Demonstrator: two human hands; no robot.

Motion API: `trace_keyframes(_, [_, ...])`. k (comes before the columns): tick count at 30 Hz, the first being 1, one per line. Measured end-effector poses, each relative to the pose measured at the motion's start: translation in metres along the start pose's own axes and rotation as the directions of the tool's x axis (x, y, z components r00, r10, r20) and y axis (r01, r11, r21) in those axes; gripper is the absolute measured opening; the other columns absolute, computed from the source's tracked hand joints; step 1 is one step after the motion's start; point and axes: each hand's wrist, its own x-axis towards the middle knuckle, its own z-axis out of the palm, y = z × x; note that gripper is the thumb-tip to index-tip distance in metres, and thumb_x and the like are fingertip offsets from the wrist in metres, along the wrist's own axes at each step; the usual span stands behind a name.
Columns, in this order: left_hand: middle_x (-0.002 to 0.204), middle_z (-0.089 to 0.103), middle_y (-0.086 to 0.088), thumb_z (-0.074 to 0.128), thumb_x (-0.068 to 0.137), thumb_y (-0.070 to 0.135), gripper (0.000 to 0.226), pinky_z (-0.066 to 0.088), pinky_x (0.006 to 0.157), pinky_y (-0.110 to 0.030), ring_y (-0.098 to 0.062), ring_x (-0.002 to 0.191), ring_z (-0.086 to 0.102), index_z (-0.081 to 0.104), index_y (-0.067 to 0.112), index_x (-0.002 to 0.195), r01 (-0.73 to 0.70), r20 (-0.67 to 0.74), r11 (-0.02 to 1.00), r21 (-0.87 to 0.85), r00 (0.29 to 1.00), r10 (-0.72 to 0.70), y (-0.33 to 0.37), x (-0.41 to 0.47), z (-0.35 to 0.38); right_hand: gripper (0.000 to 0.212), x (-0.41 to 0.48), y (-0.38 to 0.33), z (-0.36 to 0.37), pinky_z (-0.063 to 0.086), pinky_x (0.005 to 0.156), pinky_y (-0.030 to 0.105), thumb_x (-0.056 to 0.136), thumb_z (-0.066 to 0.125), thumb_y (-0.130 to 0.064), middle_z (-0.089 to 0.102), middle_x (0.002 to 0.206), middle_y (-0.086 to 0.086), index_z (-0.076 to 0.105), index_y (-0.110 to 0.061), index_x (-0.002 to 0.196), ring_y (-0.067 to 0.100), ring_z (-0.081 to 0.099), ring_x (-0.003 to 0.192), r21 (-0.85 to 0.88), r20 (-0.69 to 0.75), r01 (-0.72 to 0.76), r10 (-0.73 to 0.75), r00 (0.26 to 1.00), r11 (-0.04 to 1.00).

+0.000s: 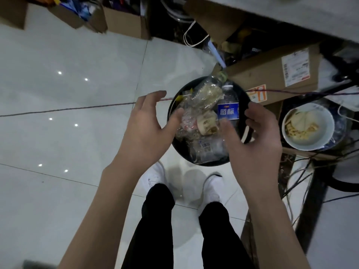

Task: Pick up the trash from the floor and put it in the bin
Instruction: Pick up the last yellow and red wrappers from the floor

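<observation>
A round black bin (242,94) stands on the floor just ahead of my feet, piled with trash. On top lie a clear water bottle with a blue label (228,105), a crushed clear bottle (207,88) and crumpled plastic wrappers (186,121). My left hand (147,125) hovers over the bin's left rim, fingers spread, holding nothing. My right hand (254,140) hovers over the bin's right side, fingers apart and empty, covering part of the rim.
Cardboard boxes (272,74) sit right behind the bin and along the far wall (124,20). A white bowl with food scraps (308,127) stands to the right among tangled cables (303,175). A thin cord (68,109) runs across the pale tiled floor on the left.
</observation>
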Motion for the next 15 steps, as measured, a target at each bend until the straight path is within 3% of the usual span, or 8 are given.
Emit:
trace_keyframes(2, [0.138, 0.049, 0.009, 0.060, 0.092, 0.048, 0.053, 0.039, 0.100, -0.024, -0.005, 0.126, 0.046, 0.048, 0.027, 0.139, -0.017, -0.008, 1.000, -0.014, 1.000, 0.017, 0.026, -0.016, -0.021, 0.045, -0.003, -0.029, -0.018, 0.047, 0.102, 0.027, 0.088, 0.075, -0.037, 0.058, 0.126, -0.005, 0.056, -0.024, 0.128, 0.001, 0.056, 0.114, 0.040, -0.012, -0.008, 0.009, 1.000, 0.999])
trace_keyframes(4, [0.137, 0.050, 0.009, 0.060, 0.093, 0.047, 0.051, 0.042, 0.099, -0.025, -0.004, 0.124, 0.047, 0.049, 0.026, 0.139, -0.044, -0.031, 0.999, -0.025, 0.999, 0.043, 0.058, -0.032, -0.044, 0.051, -0.006, -0.061, -0.039, 0.048, 0.103, 0.034, 0.088, 0.072, -0.041, 0.059, 0.126, -0.002, 0.056, -0.017, 0.130, 0.008, 0.057, 0.115, 0.040, -0.026, 0.040, -0.039, 0.999, 0.998])
trace_keyframes(8, [0.136, 0.051, 0.006, 0.060, 0.094, 0.044, 0.048, 0.044, 0.098, -0.026, -0.005, 0.119, 0.050, 0.050, 0.025, 0.137, -0.106, -0.093, 0.993, -0.041, 0.990, 0.102, 0.136, -0.069, -0.099, 0.047, -0.021, -0.141, -0.094, 0.049, 0.101, 0.041, 0.088, 0.068, -0.038, 0.062, 0.124, -0.001, 0.057, -0.020, 0.130, 0.008, 0.059, 0.112, 0.058, -0.027, 0.144, -0.143, 0.989, 0.988])
trace_keyframes(12, [0.128, 0.053, 0.006, 0.059, 0.095, 0.042, 0.046, 0.040, 0.089, -0.021, -0.007, 0.114, 0.052, 0.051, 0.022, 0.136, -0.219, -0.185, 0.976, 0.000, 0.959, 0.215, 0.229, -0.119, -0.167, 0.043, -0.049, -0.235, -0.164, 0.049, 0.102, 0.038, 0.091, 0.067, -0.033, 0.062, 0.125, -0.006, 0.058, -0.021, 0.131, 0.004, 0.060, 0.112, 0.093, -0.022, 0.295, -0.294, 0.956, 0.951])
trace_keyframes(15, [0.122, 0.055, 0.009, 0.059, 0.096, 0.041, 0.043, 0.042, 0.086, -0.019, -0.009, 0.114, 0.054, 0.053, 0.021, 0.133, -0.279, -0.250, 0.960, -0.001, 0.930, 0.270, 0.297, -0.168, -0.220, 0.039, -0.079, -0.304, -0.218, 0.045, 0.103, 0.021, 0.093, 0.068, -0.030, 0.061, 0.124, -0.009, 0.058, -0.022, 0.130, 0.002, 0.058, 0.114, 0.130, -0.014, 0.406, -0.408, 0.913, 0.905])
